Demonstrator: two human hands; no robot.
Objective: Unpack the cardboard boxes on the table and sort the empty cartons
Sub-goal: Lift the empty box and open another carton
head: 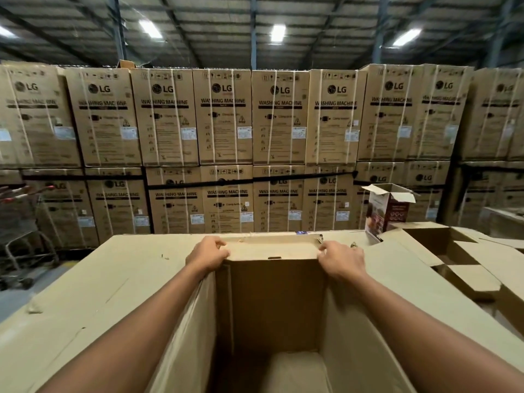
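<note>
Our left grip point(208, 255) and right grip point(341, 260) pinch the far flap point(272, 248) of the empty carton point(278, 302): seemingly light, stiff board, best held at corners.

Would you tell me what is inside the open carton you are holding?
Inside the open carton only bare walls and a pale bottom flap show, no goods; the near floor is out of frame.

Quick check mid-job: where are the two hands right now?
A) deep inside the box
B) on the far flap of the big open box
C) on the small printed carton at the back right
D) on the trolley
B: the left hand and right hand each grip an end of the far flap of the open cardboard box.
</note>
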